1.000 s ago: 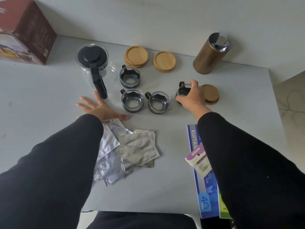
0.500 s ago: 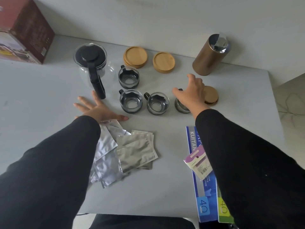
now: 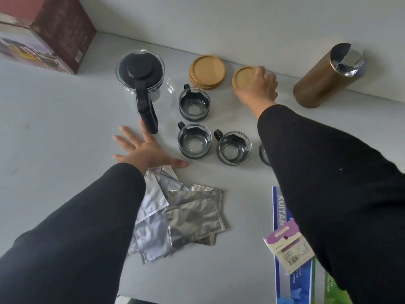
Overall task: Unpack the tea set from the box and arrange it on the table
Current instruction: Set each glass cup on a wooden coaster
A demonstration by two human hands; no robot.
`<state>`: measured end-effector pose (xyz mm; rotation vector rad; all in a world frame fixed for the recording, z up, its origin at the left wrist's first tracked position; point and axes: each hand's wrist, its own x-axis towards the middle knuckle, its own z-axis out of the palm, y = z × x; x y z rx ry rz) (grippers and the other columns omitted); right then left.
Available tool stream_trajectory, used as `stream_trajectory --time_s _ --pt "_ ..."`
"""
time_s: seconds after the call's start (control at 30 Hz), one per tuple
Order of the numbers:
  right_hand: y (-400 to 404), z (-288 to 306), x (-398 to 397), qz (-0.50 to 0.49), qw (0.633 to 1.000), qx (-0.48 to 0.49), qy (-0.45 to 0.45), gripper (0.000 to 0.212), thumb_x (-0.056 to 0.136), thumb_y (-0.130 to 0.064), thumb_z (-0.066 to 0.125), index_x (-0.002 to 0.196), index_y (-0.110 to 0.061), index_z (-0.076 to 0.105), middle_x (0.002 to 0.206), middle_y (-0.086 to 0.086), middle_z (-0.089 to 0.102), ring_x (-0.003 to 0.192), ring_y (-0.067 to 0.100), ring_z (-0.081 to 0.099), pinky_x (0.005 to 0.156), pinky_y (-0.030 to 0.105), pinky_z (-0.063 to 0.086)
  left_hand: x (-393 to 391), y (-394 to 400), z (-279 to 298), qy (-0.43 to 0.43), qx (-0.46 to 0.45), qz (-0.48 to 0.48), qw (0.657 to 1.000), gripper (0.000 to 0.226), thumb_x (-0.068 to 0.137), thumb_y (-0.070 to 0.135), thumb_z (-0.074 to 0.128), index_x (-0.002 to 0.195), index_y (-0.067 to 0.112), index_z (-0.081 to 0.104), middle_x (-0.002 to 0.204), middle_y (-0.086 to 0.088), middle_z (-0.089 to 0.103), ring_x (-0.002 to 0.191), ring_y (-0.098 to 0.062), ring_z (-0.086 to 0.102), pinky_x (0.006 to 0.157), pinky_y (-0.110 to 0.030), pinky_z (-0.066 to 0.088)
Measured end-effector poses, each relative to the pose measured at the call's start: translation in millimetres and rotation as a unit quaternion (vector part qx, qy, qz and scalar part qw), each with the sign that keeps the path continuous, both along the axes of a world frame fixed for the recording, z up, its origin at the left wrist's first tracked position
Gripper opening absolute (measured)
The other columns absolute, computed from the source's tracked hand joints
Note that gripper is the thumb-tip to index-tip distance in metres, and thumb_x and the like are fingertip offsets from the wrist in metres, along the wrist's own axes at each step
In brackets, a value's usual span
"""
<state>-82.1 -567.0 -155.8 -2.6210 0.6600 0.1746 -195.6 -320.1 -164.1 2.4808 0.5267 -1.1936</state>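
Observation:
On the grey table [image 3: 54,128] stands a glass teapot [image 3: 140,84] with a black lid and handle. To its right sit three glass cups with black holders [image 3: 194,104] [image 3: 194,143] [image 3: 233,148]; a fourth cup [image 3: 264,153] is mostly hidden behind my right sleeve. A stack of wooden coasters [image 3: 207,71] lies at the back, with a single wooden coaster [image 3: 242,79] beside it. My right hand [image 3: 256,88] reaches over that single coaster, and its fingers curl round the coaster's right edge. Flat on the table below the teapot handle rests my left hand [image 3: 146,150], fingers spread.
The dark red tea set box [image 3: 43,34] stands at the back left. A gold canister [image 3: 326,77] stands by the wall at the back right. Several foil sachets [image 3: 186,216] lie near the front; blue and green packs [image 3: 282,216] with a purple tag [image 3: 289,246] lie at front right.
My right hand let go of the fourth cup, left it by the third, and reached back to the single wooden coaster. My left hand stayed flat on the table.

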Motion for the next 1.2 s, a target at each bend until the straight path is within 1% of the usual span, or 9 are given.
stream_trajectory --time_s 0.13,0.23,0.37,0.53,0.7,0.83,0.93,1.2 --pt "-3 -3 14 -0.009 1.0 -0.001 0.022 0.081 0.075 -0.046 0.067 0.14 -0.019 0.026 0.14 0.015 0.032 0.13 0.033 0.031 0.102 0.044 0.033 2 -1 -1 0.007 -0.001 0.001 1.0 0.171 0.021 0.081 0.075 0.139 0.03 -0.037 0.136 -0.017 -0.053 0.127 -0.043 -0.045 0.105 -0.072 -0.006" --pt "-1 -4 19 -0.014 1.0 -0.01 0.02 0.08 0.073 -0.046 0.068 0.138 -0.019 0.028 0.139 0.015 0.033 0.129 0.033 0.033 0.101 0.044 0.033 2 -2 -1 0.011 -0.001 0.003 1.0 0.172 0.02 0.081 0.075 0.139 0.029 -0.037 0.135 -0.017 -0.055 0.126 -0.043 -0.045 0.105 -0.072 -0.005" --pt "3 -1 11 -0.031 0.999 -0.032 -0.007 0.082 0.069 -0.048 0.069 0.135 -0.018 0.031 0.135 0.017 0.036 0.125 0.035 0.036 0.101 0.043 0.032 2 0 -2 0.01 0.002 0.003 1.0 0.171 0.022 0.08 0.076 0.139 0.029 -0.037 0.135 -0.017 -0.054 0.127 -0.043 -0.045 0.105 -0.072 -0.006" --pt "19 4 -21 -0.067 0.996 -0.048 -0.037 0.084 0.066 -0.052 0.069 0.133 -0.017 0.033 0.133 0.017 0.041 0.122 0.034 0.036 0.097 0.041 0.033 1 0 -3 0.001 -0.003 0.008 1.0 0.171 0.021 0.08 0.075 0.137 0.031 -0.039 0.137 -0.017 -0.053 0.127 -0.043 -0.045 0.106 -0.071 -0.005" --pt "32 -1 -52 -0.071 0.997 -0.031 -0.009 0.088 0.065 -0.047 0.073 0.134 -0.015 0.029 0.13 0.017 0.043 0.12 0.033 0.038 0.093 0.04 0.038 0 0 -4 -0.008 -0.004 0.011 1.0 0.172 0.016 0.081 0.074 0.137 0.033 -0.039 0.139 -0.015 -0.051 0.128 -0.042 -0.044 0.107 -0.07 -0.004" --pt "33 -5 -59 -0.07 0.997 -0.021 0.026 0.094 0.065 -0.045 0.075 0.137 -0.012 0.024 0.13 0.018 0.043 0.12 0.033 0.039 0.093 0.041 0.041 -1 0 -3 -0.013 -0.003 0.007 1.0 0.171 0.018 0.081 0.074 0.139 0.032 -0.037 0.14 -0.016 -0.05 0.129 -0.042 -0.043 0.106 -0.071 -0.005" --pt "30 -5 -59 -0.07 0.996 -0.027 0.042 0.095 0.065 -0.044 0.076 0.137 -0.012 0.023 0.13 0.018 0.043 0.12 0.033 0.039 0.094 0.04 0.042 0 1 -4 -0.013 -0.002 0.003 1.0 0.171 0.018 0.081 0.074 0.138 0.032 -0.038 0.139 -0.017 -0.051 0.128 -0.043 -0.043 0.106 -0.071 -0.005" --pt "31 2 -57 -0.042 0.993 -0.046 0.095 0.094 0.068 -0.044 0.074 0.139 -0.015 0.021 0.132 0.017 0.043 0.123 0.032 0.039 0.096 0.041 0.037 -1 2 -4 -0.012 -0.005 0.008 1.0 0.172 0.017 0.081 0.074 0.136 0.032 -0.04 0.139 -0.016 -0.051 0.129 -0.043 -0.043 0.108 -0.07 -0.005"
